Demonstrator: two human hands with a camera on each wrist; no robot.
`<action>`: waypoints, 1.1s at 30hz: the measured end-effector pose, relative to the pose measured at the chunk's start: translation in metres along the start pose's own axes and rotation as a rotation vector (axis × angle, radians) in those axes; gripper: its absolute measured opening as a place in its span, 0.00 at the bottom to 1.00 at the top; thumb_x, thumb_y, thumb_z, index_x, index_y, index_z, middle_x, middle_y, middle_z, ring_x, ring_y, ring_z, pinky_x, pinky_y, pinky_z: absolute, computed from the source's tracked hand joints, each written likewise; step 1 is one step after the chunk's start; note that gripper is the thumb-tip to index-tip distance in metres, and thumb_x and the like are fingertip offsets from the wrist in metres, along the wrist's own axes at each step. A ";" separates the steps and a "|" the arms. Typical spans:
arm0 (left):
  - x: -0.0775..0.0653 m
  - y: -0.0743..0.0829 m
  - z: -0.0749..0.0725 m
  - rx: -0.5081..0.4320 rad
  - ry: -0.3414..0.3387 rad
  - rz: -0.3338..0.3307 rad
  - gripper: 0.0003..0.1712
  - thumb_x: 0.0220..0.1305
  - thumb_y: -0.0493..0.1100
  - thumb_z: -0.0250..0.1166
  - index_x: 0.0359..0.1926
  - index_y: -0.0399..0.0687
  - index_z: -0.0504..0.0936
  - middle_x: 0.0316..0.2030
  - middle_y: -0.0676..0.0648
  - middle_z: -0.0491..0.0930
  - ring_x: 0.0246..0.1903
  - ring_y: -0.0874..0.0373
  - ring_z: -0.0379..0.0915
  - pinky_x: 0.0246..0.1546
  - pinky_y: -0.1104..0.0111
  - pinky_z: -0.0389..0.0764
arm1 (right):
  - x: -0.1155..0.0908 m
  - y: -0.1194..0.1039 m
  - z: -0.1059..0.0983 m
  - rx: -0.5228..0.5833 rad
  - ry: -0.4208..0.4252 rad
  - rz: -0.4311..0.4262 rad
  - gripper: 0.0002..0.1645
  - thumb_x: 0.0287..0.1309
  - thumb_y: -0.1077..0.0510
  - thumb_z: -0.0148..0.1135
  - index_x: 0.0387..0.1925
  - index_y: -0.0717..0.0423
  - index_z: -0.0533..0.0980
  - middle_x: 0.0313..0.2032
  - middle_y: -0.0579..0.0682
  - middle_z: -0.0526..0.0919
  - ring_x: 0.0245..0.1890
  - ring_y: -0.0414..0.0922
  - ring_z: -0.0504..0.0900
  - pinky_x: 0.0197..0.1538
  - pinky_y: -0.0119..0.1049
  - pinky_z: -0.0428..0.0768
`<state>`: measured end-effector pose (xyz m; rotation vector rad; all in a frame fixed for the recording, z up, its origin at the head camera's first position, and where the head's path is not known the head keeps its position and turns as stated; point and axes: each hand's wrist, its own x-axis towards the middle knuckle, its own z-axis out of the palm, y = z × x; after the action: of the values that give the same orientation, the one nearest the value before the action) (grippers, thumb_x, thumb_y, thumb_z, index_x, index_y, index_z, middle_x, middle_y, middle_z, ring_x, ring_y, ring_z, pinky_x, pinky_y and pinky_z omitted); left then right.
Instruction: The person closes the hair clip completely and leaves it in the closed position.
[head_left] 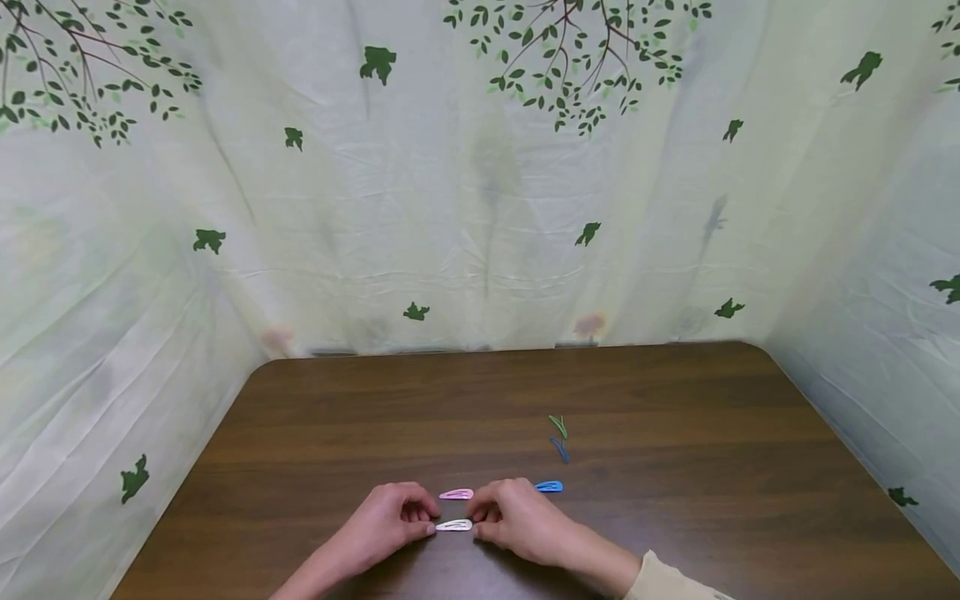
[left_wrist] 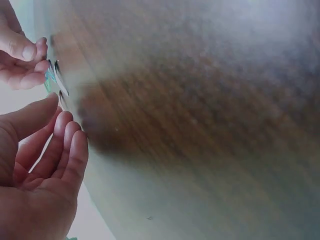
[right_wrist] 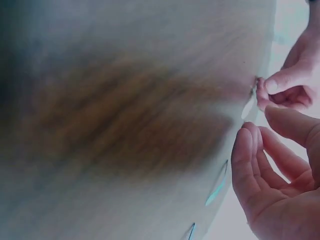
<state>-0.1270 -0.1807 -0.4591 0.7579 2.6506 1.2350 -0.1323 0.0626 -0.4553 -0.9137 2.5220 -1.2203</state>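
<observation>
Toward my side of the brown wood-grain table (head_left: 337, 433), between its left and right edges, a bit nearer the left: one white teardrop-shaped snap hair clip (head_left: 453, 526), probably metal, lying flat, long axis roughly parallel to the far edge.

My left hand (head_left: 390, 517) is at its narrow end, fingertips touching or just beside it; can't tell if thumb and finger actually pinch. My right hand (head_left: 521, 521) is at the rounded end, fingers loosely bent, thumb and fingertips apart in the right wrist view, nothing gripped.

Step in hand, my read: setting the white clip's position from both ends. Best done with light, matched nudges. Push harder on one side and it'll likely swivel. Keep pressure off the middle so the clip doesn't snap or tip. Thin part, so pads rather than nails should give better control.

Next out, toward the far edge: pink teardrop-shaped snap clip (head_left: 456, 494), nearly parallel to the white one. Handy angle reference, but my knuckles flank it; keep wrists low and don't brush it.

Toward the right edge: bright blue teardrop-shaped clip (head_left: 550, 486), partly behind my right hand. Farther out, slim dark blue clip (head_left: 560, 451), then slim green clip (head_left: 558, 427) with spread prongs.
</observation>
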 end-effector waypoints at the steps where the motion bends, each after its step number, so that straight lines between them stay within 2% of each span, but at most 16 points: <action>1: 0.000 0.001 0.000 0.003 0.007 0.005 0.08 0.52 0.33 0.73 0.31 0.50 0.84 0.25 0.62 0.76 0.26 0.68 0.72 0.28 0.72 0.76 | -0.001 0.000 -0.001 0.021 0.005 0.005 0.08 0.53 0.64 0.71 0.36 0.53 0.83 0.26 0.32 0.79 0.26 0.28 0.76 0.29 0.24 0.76; 6: 0.004 0.007 -0.003 0.025 0.066 0.061 0.09 0.53 0.33 0.73 0.32 0.51 0.85 0.27 0.62 0.76 0.27 0.68 0.72 0.28 0.72 0.76 | -0.008 -0.001 -0.008 0.094 0.028 0.004 0.10 0.57 0.61 0.69 0.43 0.55 0.83 0.31 0.37 0.81 0.29 0.30 0.77 0.33 0.26 0.77; 10: 0.008 0.013 -0.007 0.035 0.100 0.091 0.09 0.53 0.33 0.74 0.34 0.48 0.85 0.29 0.61 0.77 0.29 0.67 0.73 0.30 0.72 0.77 | -0.014 -0.002 -0.015 0.079 0.066 -0.008 0.11 0.59 0.60 0.69 0.45 0.54 0.83 0.35 0.39 0.82 0.31 0.31 0.78 0.36 0.27 0.78; 14: 0.013 0.017 -0.009 0.029 0.120 0.084 0.09 0.53 0.32 0.73 0.35 0.47 0.85 0.30 0.60 0.78 0.29 0.67 0.74 0.31 0.71 0.78 | -0.020 -0.002 -0.024 0.069 0.106 -0.006 0.10 0.61 0.58 0.67 0.45 0.51 0.83 0.37 0.37 0.82 0.33 0.32 0.78 0.39 0.29 0.78; 21: 0.024 0.022 -0.008 0.017 0.126 0.066 0.09 0.54 0.31 0.72 0.36 0.46 0.86 0.31 0.60 0.79 0.30 0.66 0.75 0.33 0.70 0.79 | -0.027 0.004 -0.035 0.082 0.174 -0.007 0.10 0.61 0.58 0.67 0.45 0.51 0.83 0.36 0.37 0.82 0.32 0.35 0.79 0.38 0.31 0.79; 28: 0.042 0.027 -0.003 -0.033 0.120 0.019 0.08 0.57 0.34 0.72 0.38 0.46 0.86 0.32 0.59 0.80 0.31 0.64 0.76 0.35 0.70 0.79 | -0.035 0.011 -0.044 0.071 0.230 0.016 0.10 0.61 0.56 0.67 0.45 0.49 0.83 0.38 0.42 0.84 0.33 0.35 0.79 0.39 0.31 0.79; 33: 0.056 0.030 0.001 -0.044 0.118 0.024 0.07 0.57 0.35 0.72 0.38 0.46 0.86 0.31 0.59 0.80 0.31 0.63 0.76 0.36 0.69 0.79 | -0.041 0.015 -0.050 0.052 0.247 0.045 0.11 0.61 0.56 0.68 0.45 0.50 0.83 0.39 0.42 0.84 0.34 0.36 0.79 0.39 0.32 0.79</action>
<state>-0.1638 -0.1361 -0.4322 0.7343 2.7040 1.3799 -0.1276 0.1267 -0.4384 -0.7308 2.6646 -1.4581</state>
